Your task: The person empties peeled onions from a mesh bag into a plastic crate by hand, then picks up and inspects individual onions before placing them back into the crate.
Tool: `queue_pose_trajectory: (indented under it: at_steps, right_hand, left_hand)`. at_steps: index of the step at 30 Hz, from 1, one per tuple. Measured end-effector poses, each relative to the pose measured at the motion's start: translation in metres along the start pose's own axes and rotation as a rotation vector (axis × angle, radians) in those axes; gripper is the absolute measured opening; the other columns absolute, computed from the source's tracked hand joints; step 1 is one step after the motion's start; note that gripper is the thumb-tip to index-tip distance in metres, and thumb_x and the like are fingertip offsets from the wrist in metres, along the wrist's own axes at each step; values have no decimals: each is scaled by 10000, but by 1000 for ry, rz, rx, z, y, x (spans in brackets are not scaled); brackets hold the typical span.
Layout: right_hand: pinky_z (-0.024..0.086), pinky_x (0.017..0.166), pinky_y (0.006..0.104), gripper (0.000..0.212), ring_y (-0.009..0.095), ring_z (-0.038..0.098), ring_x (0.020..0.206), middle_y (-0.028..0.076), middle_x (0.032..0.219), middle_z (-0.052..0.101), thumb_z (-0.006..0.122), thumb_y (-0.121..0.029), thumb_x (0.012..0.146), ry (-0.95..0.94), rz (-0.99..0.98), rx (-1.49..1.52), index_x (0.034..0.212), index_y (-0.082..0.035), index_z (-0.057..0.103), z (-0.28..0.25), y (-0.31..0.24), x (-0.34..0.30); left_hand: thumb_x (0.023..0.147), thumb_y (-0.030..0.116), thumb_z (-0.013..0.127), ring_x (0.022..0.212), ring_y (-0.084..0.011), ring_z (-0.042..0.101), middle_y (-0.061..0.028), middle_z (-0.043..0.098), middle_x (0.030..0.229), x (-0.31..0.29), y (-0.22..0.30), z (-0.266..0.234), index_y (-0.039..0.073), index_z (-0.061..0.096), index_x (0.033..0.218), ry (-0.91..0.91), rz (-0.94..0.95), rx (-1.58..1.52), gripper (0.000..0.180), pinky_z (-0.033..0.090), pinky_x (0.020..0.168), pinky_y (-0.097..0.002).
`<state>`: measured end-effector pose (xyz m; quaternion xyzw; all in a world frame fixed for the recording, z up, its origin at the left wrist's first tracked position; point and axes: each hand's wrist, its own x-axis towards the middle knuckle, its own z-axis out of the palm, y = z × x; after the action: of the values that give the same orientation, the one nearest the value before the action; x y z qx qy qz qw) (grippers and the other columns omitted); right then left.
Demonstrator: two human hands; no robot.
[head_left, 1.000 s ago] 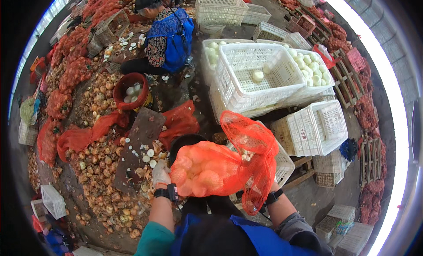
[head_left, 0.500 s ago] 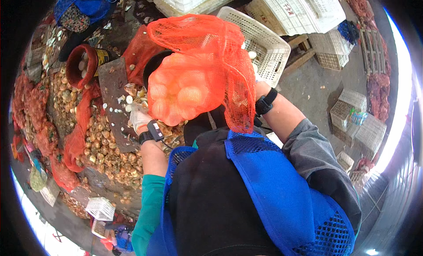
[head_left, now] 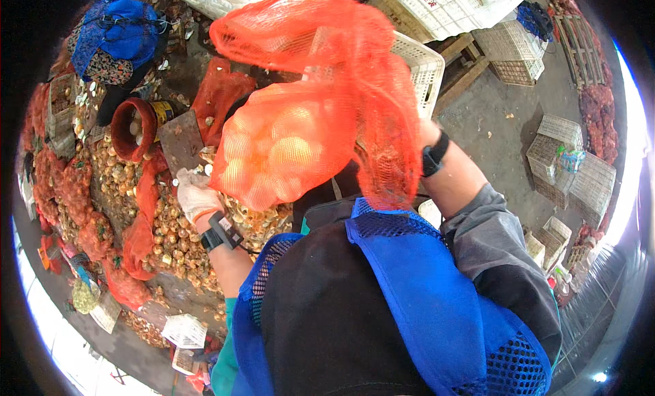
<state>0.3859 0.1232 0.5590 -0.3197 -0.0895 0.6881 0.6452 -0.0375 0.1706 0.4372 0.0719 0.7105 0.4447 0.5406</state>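
A red mesh bag [head_left: 273,150] bulging with pale peeled onions hangs in front of me, its loose mesh draped over the top and right side. My right hand [head_left: 424,131] grips the bag's gathered mesh at the right; the netting hides most of its fingers. Beside the bag's lower left is my left hand [head_left: 198,197] in a whitish glove, its fingers stretched out and apparently holding nothing. Underneath that hand, unpeeled brown onions [head_left: 177,236] lie heaped on the ground. A dark board [head_left: 183,133] stands just beyond the glove.
A white plastic crate [head_left: 430,72] sits behind the bag, close to a wooden stand [head_left: 464,58]. More white crates [head_left: 570,154] are on the grey floor at right. At left are a red-rimmed bucket [head_left: 133,131] and another person in blue [head_left: 119,38].
The bag has swung slightly left and its loose mesh has shifted. My left hand has moved left and nearer to me; my right hand has moved a little to the right.
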Motion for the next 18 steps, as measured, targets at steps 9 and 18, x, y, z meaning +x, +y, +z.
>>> queue_pose_trajectory:
  at_steps: [9,18]
  right_hand:
    - [560,920,359,254,221,677,1029,72,1153,724,560,-218,1065,258,-322,-109,1239,-73,675,-81,-93,-41]
    - [560,901,364,260,231,682,1010,75,1127,733,571,-227,1054,274,-480,-51,1227,-69,685,-220,-66,22]
  left_hand:
    - [999,326,676,569,-158,356,29,368,666,-105,119,109,122,513,839,-339,249,-137,306,476,720,-409]
    - [1015,283,632,505,-148,362,28,369,621,-154,68,270,112,560,882,-489,21,33,229,480,600,-361]
